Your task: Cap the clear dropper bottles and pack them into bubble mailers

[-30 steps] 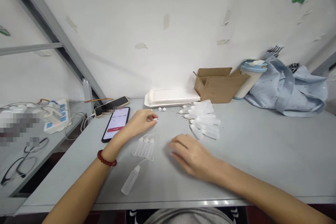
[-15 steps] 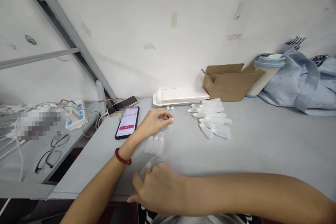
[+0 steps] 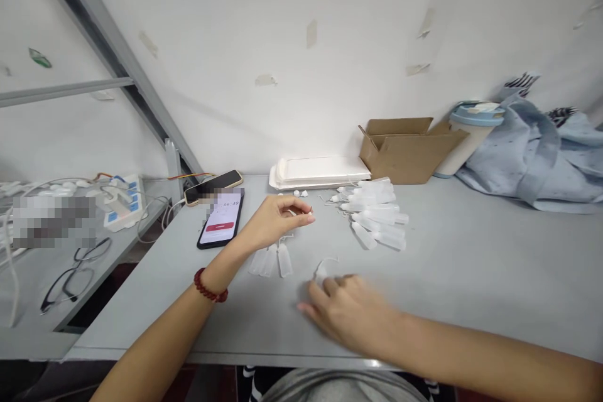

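Right hand [image 3: 346,311] has shifted a bottle [image 3: 321,273] rightward
Its fingers clamp it; left hand [image 3: 276,220] still pinches a white piece [image 3: 310,213].

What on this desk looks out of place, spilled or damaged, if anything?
No spill or damage shows. The small bottles near the cardboard box look untidy: they lie at mixed angles, some overlapping. What look like tape scraps mark the wall.
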Tool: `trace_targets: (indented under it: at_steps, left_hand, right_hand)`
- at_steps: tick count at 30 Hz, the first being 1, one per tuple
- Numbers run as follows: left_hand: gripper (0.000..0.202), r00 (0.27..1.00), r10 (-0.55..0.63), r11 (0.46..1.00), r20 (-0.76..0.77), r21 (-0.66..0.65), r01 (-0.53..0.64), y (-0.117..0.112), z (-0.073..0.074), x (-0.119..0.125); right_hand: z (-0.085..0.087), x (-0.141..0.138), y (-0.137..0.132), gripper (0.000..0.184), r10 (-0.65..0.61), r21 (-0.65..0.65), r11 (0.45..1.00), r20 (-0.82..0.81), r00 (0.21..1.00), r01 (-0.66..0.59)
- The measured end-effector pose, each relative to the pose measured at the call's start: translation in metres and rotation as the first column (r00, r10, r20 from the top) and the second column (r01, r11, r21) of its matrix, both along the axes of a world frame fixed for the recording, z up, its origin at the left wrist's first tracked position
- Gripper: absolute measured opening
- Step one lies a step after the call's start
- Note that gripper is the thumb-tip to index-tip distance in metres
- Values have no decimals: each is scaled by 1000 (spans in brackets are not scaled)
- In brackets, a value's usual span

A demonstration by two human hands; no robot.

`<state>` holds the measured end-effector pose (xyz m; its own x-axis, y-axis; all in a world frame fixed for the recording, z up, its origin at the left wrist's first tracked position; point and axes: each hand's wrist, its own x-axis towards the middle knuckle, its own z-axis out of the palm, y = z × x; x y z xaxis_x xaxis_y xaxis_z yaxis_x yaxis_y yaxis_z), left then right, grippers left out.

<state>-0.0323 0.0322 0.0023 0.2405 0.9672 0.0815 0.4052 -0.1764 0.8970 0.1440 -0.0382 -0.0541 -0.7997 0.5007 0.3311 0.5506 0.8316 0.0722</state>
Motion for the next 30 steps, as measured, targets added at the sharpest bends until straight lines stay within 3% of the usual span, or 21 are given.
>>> trace_targets:
  at_steps: [4, 9, 12, 14, 16, 19, 22, 25, 28, 30]
  left_hand:
    - [20, 998, -13, 998, 67, -53, 17, -3, 0, 3]
    - [20, 976, 24, 994, 216, -112, 1, -4, -4, 7]
    - [19, 957, 43, 986, 288, -167, 6, -3, -7, 10]
    - [19, 945, 37, 978, 324, -206, 32, -3, -9, 12]
    - [19, 943, 23, 974, 331, -221, 53, -5, -10, 14]
    - [18, 950, 10, 977, 313, -207, 58, -7, -10, 16]
    - [19, 952, 15, 983, 305, -179, 42, -9, -10, 17]
    - [20, 957, -14, 988, 290, -145, 59, -9, -9, 18]
    - [17, 964, -53, 989, 261, -121, 87, -10, -7, 19]
    - [15, 969, -68, 989, 237, -114, 98, -10, -5, 19]
  right_hand:
    - [-5, 19, 25, 28, -80, 235, 965, -159, 984, 116]
    - [4, 35, 42, 23, -101, 309, 929, -312, 945, 202]
    - [9, 39, 48, 20, -47, 197, 971, -405, 913, 137]
    - [11, 40, 51, 17, -4, 20, 1000, -476, 879, 16]
    - [12, 41, 53, 14, -11, -180, 977, -573, 819, -112]
    - [14, 41, 54, 9, -109, -413, 881, -650, 752, -230]
    - [16, 42, 53, 7, -172, -565, 765, -642, 747, -309]
    - [18, 42, 52, 4, -208, -671, 631, -630, 748, -390]
    - [21, 42, 53, 6, -265, -741, 456, -641, 720, -492]
    - [23, 42, 55, 8, -295, -758, 376, -643, 706, -533]
